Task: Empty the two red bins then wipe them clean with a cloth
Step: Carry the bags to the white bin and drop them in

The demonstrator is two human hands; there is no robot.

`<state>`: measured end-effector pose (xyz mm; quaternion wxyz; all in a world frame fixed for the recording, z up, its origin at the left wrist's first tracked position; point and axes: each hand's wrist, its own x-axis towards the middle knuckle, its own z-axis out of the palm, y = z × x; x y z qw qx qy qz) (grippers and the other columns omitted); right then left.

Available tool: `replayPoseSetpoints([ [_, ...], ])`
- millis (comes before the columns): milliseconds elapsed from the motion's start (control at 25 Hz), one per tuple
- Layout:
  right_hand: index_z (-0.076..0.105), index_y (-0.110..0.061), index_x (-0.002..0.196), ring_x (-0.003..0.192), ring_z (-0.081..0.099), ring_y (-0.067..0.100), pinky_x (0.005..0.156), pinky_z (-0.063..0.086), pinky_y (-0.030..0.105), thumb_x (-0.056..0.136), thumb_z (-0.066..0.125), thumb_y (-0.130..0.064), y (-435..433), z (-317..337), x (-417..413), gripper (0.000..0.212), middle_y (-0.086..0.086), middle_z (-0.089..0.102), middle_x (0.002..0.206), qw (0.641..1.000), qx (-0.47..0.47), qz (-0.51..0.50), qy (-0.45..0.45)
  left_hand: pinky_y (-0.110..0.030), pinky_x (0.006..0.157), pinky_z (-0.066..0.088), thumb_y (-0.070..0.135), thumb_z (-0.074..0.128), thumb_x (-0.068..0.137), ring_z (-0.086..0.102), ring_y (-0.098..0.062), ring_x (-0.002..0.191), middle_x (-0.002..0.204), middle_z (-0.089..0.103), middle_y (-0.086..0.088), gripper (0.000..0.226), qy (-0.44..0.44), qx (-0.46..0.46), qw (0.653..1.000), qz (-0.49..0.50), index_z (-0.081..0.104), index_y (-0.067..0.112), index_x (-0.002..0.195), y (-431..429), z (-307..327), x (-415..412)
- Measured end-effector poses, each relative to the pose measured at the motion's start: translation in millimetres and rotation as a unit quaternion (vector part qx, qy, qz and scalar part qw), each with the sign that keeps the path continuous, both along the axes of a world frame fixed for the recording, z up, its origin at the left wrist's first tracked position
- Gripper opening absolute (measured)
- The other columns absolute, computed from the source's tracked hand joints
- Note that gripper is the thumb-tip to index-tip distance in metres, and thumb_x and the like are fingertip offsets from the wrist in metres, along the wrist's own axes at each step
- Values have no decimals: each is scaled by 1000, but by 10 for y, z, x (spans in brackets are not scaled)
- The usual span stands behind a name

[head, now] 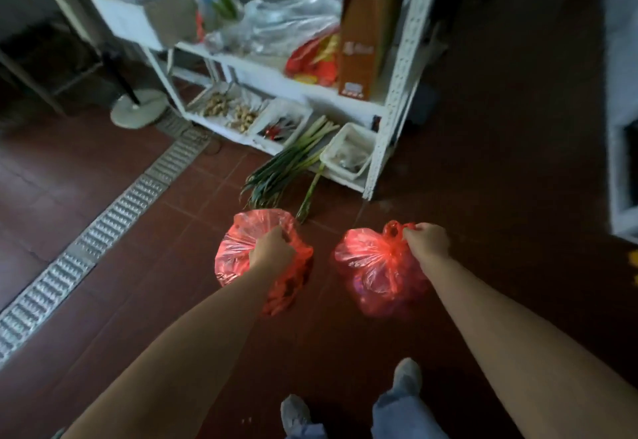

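Note:
I hold two full red plastic bags over the dark red tiled floor. My left hand (272,248) grips the gathered top of the left red bag (238,252). My right hand (428,240) pinches the knotted handles of the right red bag (376,273). Both bags bulge with contents that I cannot make out through the plastic. No red bin and no cloth are in view.
A white metal shelf rack (393,93) stands ahead, holding plastic bags, a brown carton (362,45), ginger and small white trays. Green onions (290,166) lie on the floor before it. A metal drain grate (114,217) runs diagonally at left. A fan base (138,110) stands behind.

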<state>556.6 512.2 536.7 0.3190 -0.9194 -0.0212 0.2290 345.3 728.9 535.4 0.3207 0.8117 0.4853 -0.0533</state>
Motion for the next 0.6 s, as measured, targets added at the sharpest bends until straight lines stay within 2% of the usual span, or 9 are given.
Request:
replayPoseSetpoints([
  [80,77,-7,99,105,66,38,84,47,36,96,59,-30,-346,201,409,29,18,73,106,1000,-6,-16,-20,-39,85,53,16,58,84,65,-30,95,96,70,-9,19,-15,4,1000,-12,68,13,100,-224,202,505],
  [200,76,-8,93,99,67,36,75,44,33,95,60,-29,-898,440,1086,26,16,73,100,999,16,-26,-29,-32,79,50,21,64,86,66,-31,96,94,72,-10,14,-44,1,999,-13,72,12,93,-664,464,1350],
  [320,76,-9,90,91,68,32,75,50,35,94,62,-29,-1492,709,1829,25,13,73,90,998,49,-30,-36,-32,82,53,17,61,86,66,-32,97,98,72,-11,11,-54,-17,998,0,71,14,89,-1146,715,2266],
  [440,74,-14,83,84,68,27,65,44,30,94,61,-32,-1968,944,2588,25,5,69,79,996,68,-33,-41,-32,73,54,12,56,84,68,-33,90,91,72,-14,15,-71,-12,997,-14,70,10,82,-1581,919,3122],
  [600,76,-12,85,76,67,24,69,49,32,95,60,-33,-2468,1097,3518,28,7,72,81,996,49,-46,-63,-38,80,58,11,59,84,68,-33,92,94,73,-14,17,-104,-28,994,-30,73,9,94,-1959,1078,4157],
])
